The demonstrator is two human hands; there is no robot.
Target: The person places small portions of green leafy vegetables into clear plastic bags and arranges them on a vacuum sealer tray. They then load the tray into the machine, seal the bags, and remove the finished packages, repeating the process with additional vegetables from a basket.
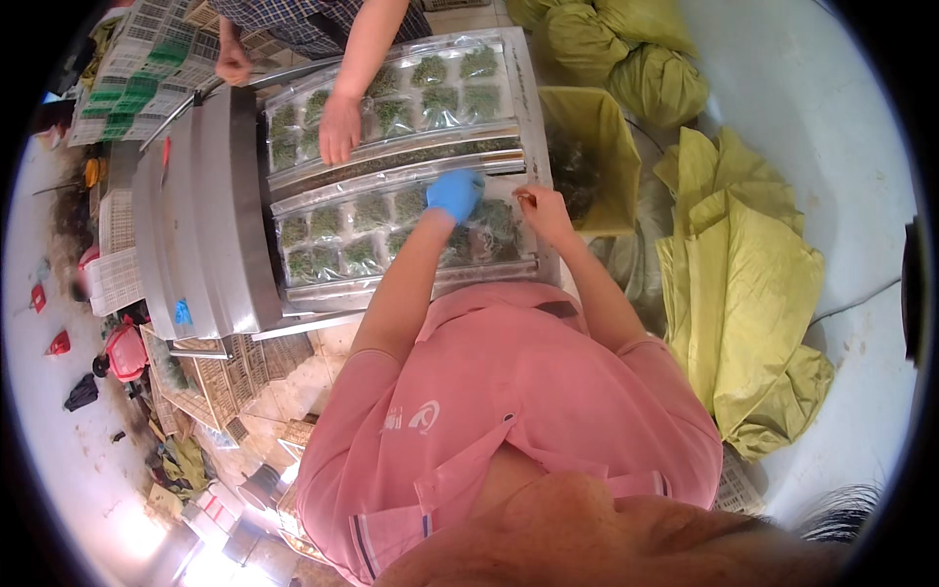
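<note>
My left hand (455,196), in a blue glove, is over the near row of herb packs (362,235), with its fingers curled downward. Their tips are hidden, and what they hold, if anything, does not show. My bare right hand (546,212) is at the right end of that row, thumb and finger pinched together on something too small to make out. Between my hands lies clear plastic film (496,220) over dark green sprigs. The near row sits in a metal-framed packing machine (205,215), its packs filled with leafy green bunches.
Across the machine, a co-worker's hand (339,127) rests over the far row of herb packs (437,103); their other hand (233,64) is near the frame. Right of the machine stands a yellow bin (611,161). Yellow-green sacks (738,293) lie beyond. Crates (230,377) stand lower left.
</note>
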